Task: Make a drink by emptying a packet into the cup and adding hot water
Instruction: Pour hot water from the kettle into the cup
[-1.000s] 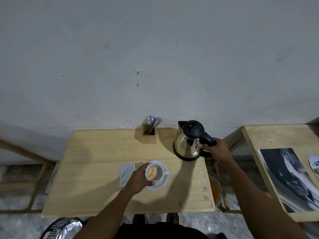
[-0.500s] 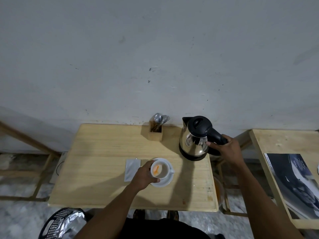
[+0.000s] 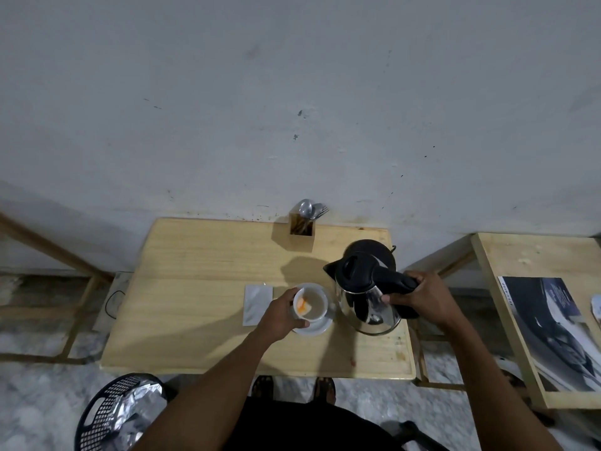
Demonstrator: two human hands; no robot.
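Observation:
A white cup (image 3: 312,302) stands on a white saucer (image 3: 317,327) in the middle of the wooden table (image 3: 201,288). Something orange and white lies inside the cup. My left hand (image 3: 279,315) grips the cup's left side. My right hand (image 3: 419,301) holds the black handle of a steel kettle (image 3: 367,297), which hangs lifted off its black base (image 3: 374,250), its spout pointing left near the cup. A silvery packet (image 3: 257,304) lies flat just left of the saucer.
A wooden holder with spoons and a fork (image 3: 302,226) stands at the table's back edge by the wall. A second wooden table (image 3: 520,255) with a printed sheet (image 3: 553,327) is to the right. A black basket with foil (image 3: 120,415) sits on the floor, lower left.
My right hand has lifted the kettle off its base and carried it forward and toward the cup. My left hand stays on the cup.

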